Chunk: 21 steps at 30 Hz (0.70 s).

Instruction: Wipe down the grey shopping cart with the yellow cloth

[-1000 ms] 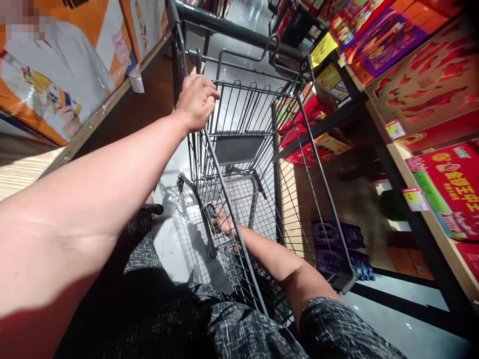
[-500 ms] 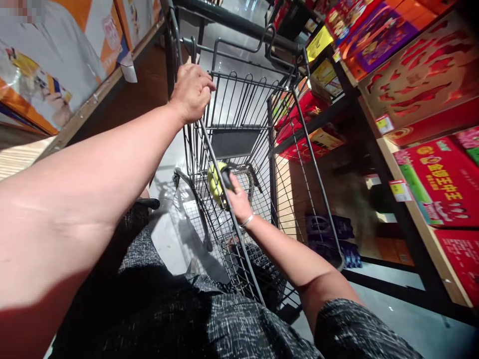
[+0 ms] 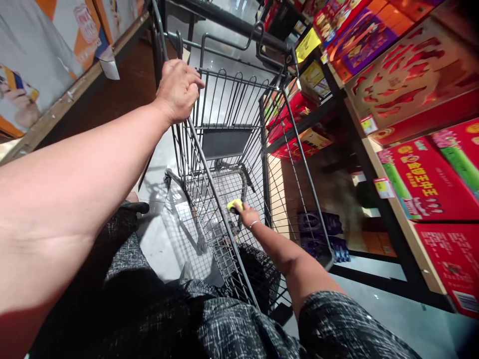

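Note:
My left hand (image 3: 177,89) is closed around the top rail of a dark wire shopping cart (image 3: 227,143), near its upper left corner. Deep inside the basket, my right hand (image 3: 249,215) grips a small yellow-green and black object (image 3: 234,205), whose kind I cannot make out. A bracelet circles that wrist. The object is low in the basket, close to the wire mesh; whether it touches the wires is unclear. My right fingers are partly hidden by the hand itself.
Shelves at the right carry red gift boxes (image 3: 430,174) and a purple-orange box (image 3: 359,42). Purple packages (image 3: 320,224) sit low beyond the cart's right side. Large printed cartons (image 3: 41,45) line the wooden shelf (image 3: 71,94) at the left.
My right hand has moved deeper and lower into the basket with the yellow-green object, which appears smaller. My left hand stays on the rail. The whole view has shifted slightly.

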### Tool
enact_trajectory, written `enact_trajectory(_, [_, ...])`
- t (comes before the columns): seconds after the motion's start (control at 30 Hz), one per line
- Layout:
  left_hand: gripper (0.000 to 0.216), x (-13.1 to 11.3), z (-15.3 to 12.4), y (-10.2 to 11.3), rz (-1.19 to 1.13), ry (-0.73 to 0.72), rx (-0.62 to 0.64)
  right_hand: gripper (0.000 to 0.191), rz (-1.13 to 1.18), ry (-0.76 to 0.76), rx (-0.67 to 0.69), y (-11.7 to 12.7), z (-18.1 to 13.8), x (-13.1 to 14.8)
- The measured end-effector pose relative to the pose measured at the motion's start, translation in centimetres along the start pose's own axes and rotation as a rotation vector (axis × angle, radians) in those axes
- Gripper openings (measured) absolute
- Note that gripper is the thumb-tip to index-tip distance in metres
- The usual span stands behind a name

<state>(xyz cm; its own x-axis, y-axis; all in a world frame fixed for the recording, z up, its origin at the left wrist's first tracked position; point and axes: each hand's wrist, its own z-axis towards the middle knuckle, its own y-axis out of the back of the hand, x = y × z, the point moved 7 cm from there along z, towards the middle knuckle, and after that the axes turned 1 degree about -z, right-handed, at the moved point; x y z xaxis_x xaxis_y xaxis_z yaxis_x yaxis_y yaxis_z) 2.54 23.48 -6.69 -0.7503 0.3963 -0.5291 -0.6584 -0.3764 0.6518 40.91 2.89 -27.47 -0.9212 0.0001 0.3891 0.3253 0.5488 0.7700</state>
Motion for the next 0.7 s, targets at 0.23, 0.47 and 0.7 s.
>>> enact_trajectory(0.23, [0.029, -1.2, -0.6, 0.7, 0.077, 0.172, 0.088, 0.057, -0.778, -0.056, -0.251, 17.7, -0.5, 0.2])
enact_trajectory(0.47, [0.039, -7.8, -2.7, 3.8, 0.198, 0.235, 0.182, 0.059, -1.069, -0.005, -0.642, 25.2, -3.2, 3.6])
enact_trajectory(0.7, [0.061, -16.0, -9.8, 0.1, 0.181, -0.215, 0.444, 0.06, -0.842, -0.126, 0.061, 7.7, -0.3, -2.8])
